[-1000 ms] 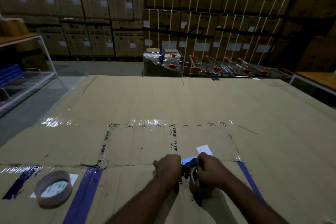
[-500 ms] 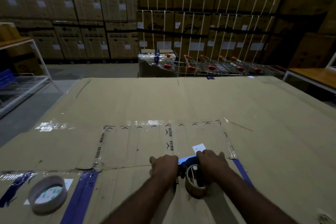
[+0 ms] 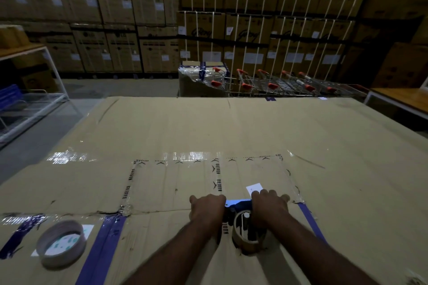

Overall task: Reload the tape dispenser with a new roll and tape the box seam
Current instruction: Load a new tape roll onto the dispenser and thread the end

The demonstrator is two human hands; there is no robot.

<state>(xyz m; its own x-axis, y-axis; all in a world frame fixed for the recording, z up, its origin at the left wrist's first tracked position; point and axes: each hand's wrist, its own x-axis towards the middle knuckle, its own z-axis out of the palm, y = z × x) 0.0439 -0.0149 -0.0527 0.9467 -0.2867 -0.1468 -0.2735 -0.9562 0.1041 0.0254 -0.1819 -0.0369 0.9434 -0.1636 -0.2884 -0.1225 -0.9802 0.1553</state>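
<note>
Cardboard box (image 3: 231, 127) top: the left hand (image 3: 206, 210) and right hand (image 3: 269, 206) curl their fingers around a blue tape dispenser (image 3: 239, 205); a spare roll (image 3: 61, 244) lies well to the left.

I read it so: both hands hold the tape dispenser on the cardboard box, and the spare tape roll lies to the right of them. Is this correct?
Not fully. The head view shows the spare tape roll lying to the left of the hands, not the right. The left hand and right hand do hold the tape dispenser on the cardboard box.
</note>
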